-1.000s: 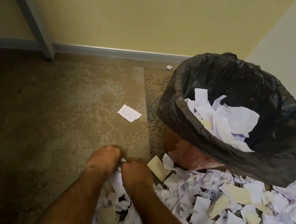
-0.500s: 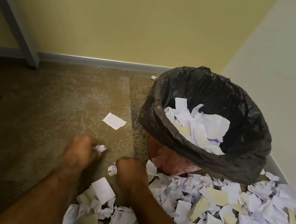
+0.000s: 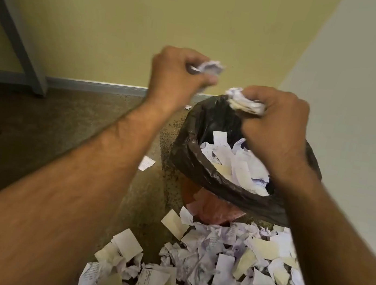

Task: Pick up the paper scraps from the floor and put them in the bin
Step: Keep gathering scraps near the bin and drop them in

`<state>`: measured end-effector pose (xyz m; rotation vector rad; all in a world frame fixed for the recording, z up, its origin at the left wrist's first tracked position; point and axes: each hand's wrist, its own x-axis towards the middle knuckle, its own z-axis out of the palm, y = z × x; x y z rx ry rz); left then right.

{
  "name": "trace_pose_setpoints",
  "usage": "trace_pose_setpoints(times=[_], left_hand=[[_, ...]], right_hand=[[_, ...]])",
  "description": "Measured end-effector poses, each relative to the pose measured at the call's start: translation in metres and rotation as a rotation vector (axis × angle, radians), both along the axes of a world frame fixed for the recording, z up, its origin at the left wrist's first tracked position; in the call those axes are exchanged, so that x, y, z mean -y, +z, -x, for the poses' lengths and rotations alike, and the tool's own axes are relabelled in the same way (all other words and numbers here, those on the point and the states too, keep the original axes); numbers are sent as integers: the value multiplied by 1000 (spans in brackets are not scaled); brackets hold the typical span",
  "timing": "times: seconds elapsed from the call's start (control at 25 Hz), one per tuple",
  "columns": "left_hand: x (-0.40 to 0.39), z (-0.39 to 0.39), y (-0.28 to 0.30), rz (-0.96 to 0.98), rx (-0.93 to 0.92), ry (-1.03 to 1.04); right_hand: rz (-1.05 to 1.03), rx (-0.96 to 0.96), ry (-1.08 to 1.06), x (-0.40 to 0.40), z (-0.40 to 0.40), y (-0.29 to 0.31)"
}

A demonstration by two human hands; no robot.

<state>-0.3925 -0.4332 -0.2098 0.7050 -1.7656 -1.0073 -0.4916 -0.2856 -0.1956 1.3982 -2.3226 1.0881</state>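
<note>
Carpet (image 3: 59,147), yellow wall (image 3: 176,18), scraps (image 3: 211,272) strewn — left hand (image 3: 174,77) and right hand (image 3: 275,123) each clench a wad (image 3: 211,67) above the bin (image 3: 203,166).

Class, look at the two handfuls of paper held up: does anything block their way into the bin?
Nothing visible does. The right hand grips its wad above the open bin; the left hand holds its wad left of the rim.

Room corner, carpet (image 3: 60,138), painted walls (image 3: 176,18)
</note>
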Motion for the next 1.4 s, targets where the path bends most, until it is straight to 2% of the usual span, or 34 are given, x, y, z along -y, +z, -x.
trace_pose_setpoints(times=[0.08, 0.2, 0.32, 0.4, 0.48, 0.52, 0.6, 0.68, 0.76, 0.8, 0.88, 0.96, 1.04, 1.12, 1.16, 1.28, 1.4], left_hand=[[-22, 18, -2, 31, 136, -122], [-39, 34, -22, 40, 472, -258], [-39, 35, -38, 222, 862, -293], [-30, 29, -44, 248, 926, -348], [-20, 17, -47, 170, 706, -367], [-15, 8, -50, 114, 547, -322], [0, -12, -59, 9, 303, -136], [13, -39, -78, -30, 239, 56], [22, -70, -112, -64, 338, 92], [21, -84, -131, -117, 423, 35], [11, -119, -177, -328, 660, -220], [-18, -152, -214, -536, 939, -556], [-50, -180, -243, -513, 1231, -701], [-80, -193, -255, -389, 1444, -653], [-92, -194, -258, -317, 1483, -595], [-114, -192, -263, -129, 1492, -467], [-119, -191, -272, -122, 1458, -420]], right_hand=[[-196, -59, -126, -1, 34, -3], [-508, -67, -167, -5, 62, -24], [-829, 3, -158, -10, 70, -42], [-933, -3, -159, -11, 68, -48], [-880, -75, -166, -9, 62, -43], [-768, -138, -169, -8, 56, -37], [-415, -268, -126, -7, 31, -29], [-96, -363, 105, -8, -12, -33], [-53, -398, 410, -5, -54, -54], [-148, -373, 526, -4, -72, -71], [-530, -225, 623, -5, -95, -112], [-1008, -72, 564, -22, -107, -163], [-1249, -36, 512, -45, -112, -206], [-1311, -33, 478, -62, -115, -238], [-1324, -36, 451, -66, -117, -247], [-1368, 24, 396, -67, -129, -264], [-1349, -20, 410, -70, -144, -266]])
